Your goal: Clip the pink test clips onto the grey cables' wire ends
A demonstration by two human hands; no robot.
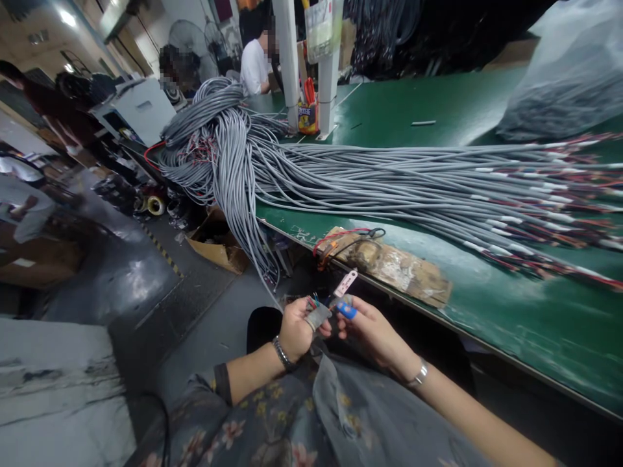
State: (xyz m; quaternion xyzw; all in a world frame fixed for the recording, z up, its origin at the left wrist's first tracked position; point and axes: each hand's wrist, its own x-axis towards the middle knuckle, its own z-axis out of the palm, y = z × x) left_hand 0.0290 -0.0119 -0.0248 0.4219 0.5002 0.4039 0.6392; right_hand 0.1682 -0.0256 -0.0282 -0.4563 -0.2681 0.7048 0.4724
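My left hand (pixel 296 327) is closed around the end of a grey cable (pixel 318 316), with coloured wire ends sticking out above the fingers. My right hand (pixel 372 331) is pinched just to its right, its fingertips wrapped in tape and a blue cover (pixel 346 310). A small pink-white tool or tag (pixel 345 283) stands up between the two hands. Both hands hover below the edge of the green table (pixel 511 311), over my lap in floral cloth.
A big bundle of grey cables (pixel 370 178) lies across the table and hangs over its left edge. A taped cardboard pad (pixel 394 266) with red and black wires sits at the near edge. A plastic bag (pixel 569 78) lies far right. Other people work at the back left.
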